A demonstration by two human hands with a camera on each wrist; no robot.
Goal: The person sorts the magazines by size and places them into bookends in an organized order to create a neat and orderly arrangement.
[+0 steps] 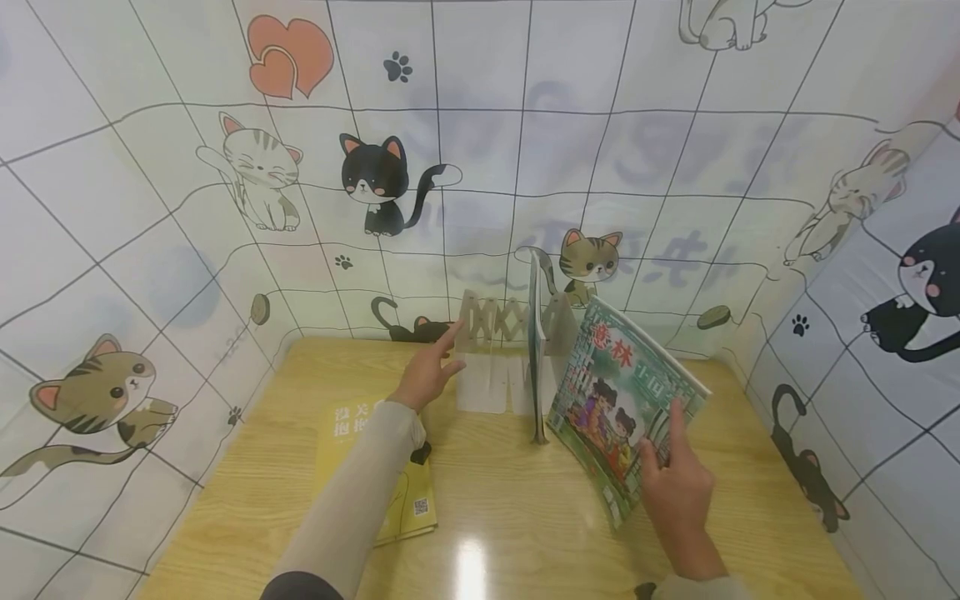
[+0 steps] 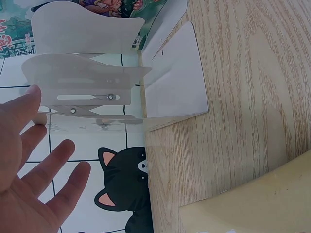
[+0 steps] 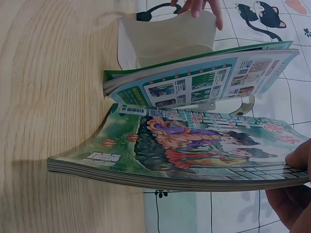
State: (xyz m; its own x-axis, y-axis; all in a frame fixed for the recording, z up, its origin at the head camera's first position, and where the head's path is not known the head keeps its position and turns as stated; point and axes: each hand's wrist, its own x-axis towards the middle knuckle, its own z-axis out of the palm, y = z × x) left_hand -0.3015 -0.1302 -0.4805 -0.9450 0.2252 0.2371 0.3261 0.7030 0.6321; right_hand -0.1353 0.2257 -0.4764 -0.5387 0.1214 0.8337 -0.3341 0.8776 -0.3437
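Observation:
My right hand (image 1: 678,487) grips a magazine (image 1: 622,400) by its edge, thumb on the illustrated cover. The magazine leans at a slant, its lower corner down near the tabletop, right of the white folding bookend (image 1: 480,387). That bookend has upright panels joined by crossed slats. Another magazine (image 3: 194,82) stands upright in it, seen nearly edge-on in the head view. My left hand (image 1: 423,375) is at the bookend's left panel, with fingers spread. In the left wrist view one fingertip (image 2: 34,92) lies right at the panel's edge.
A yellow book (image 1: 412,496) lies flat on the wooden table (image 1: 487,492), partly under my left forearm. Cat-patterned cloth (image 1: 480,167) hangs as walls behind and on both sides of the table.

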